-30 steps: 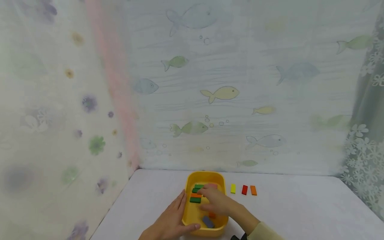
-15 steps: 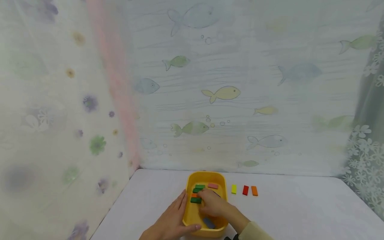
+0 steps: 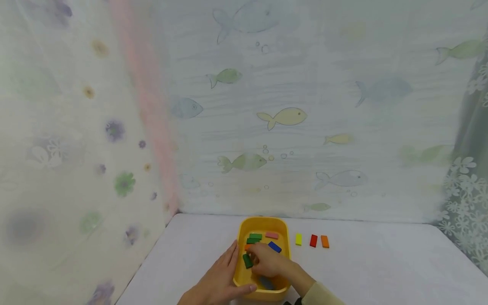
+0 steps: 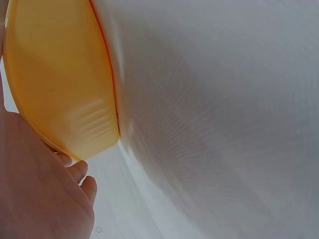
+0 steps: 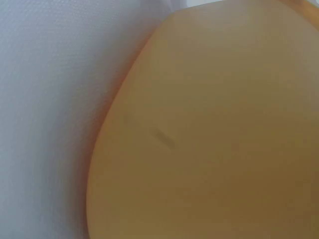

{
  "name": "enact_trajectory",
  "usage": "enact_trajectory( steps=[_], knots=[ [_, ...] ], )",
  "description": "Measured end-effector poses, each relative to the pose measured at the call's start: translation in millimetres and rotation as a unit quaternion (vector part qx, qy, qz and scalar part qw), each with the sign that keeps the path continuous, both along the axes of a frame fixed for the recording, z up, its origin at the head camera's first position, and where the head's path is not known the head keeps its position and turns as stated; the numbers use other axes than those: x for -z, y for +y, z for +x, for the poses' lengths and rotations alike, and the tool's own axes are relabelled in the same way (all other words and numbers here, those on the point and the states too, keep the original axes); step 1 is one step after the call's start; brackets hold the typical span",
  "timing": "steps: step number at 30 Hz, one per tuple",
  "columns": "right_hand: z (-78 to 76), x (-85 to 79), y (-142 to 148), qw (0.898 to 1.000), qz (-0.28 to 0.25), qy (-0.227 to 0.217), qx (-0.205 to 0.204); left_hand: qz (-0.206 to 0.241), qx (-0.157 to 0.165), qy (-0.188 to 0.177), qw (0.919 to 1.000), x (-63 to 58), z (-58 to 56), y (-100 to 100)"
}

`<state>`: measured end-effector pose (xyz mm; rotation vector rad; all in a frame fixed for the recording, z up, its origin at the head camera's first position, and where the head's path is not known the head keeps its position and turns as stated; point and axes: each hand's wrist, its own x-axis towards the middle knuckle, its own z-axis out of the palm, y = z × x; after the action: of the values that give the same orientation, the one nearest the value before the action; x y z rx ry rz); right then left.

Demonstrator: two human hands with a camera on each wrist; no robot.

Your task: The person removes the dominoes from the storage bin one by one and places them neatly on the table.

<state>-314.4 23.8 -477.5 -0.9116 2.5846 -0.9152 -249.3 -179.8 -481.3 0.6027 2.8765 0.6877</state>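
Observation:
In the head view a yellow plastic tray (image 3: 239, 279) stands on the white table, with several small coloured blocks in it. My left hand (image 3: 217, 277) lies along the tray's left side, fingers straight and thumb at the near rim; the left wrist view shows its fingertips by the rim. My right hand (image 3: 267, 259) reaches into the tray with curled fingers. It pinches a dark green block (image 3: 247, 261) that stands slanted near the left wall. An orange block (image 3: 247, 247) lies just beyond the fingertips. The right wrist view has only the tray's outer wall (image 5: 209, 124).
Two more green blocks (image 3: 255, 236), a pink block (image 3: 272, 235), a blue block (image 3: 275, 247) and a partly hidden grey-blue block (image 3: 266, 283) lie in the tray. Right of it on the table are yellow (image 3: 298, 239), red (image 3: 313, 240) and orange blocks (image 3: 325, 241).
My right hand has closed its fingers and moved slightly toward the tray's left wall. The nearest green block has turned from lying crosswise to slanted. My left hand stays at the tray.

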Motion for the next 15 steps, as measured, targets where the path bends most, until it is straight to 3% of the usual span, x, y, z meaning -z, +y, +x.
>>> enact_trajectory(
  steps=[6,15],
  knots=[
    [0.9,2.5,-1.5,1.000,-0.009,-0.004,0.005,-0.002,-0.002,-0.005,1.0000,0.5,0.9,0.6],
    [-4.0,8.1,-2.9,0.999,-0.008,0.035,0.004,-0.011,0.009,0.016,0.9998,-0.1,0.1,-0.2]
  ],
)
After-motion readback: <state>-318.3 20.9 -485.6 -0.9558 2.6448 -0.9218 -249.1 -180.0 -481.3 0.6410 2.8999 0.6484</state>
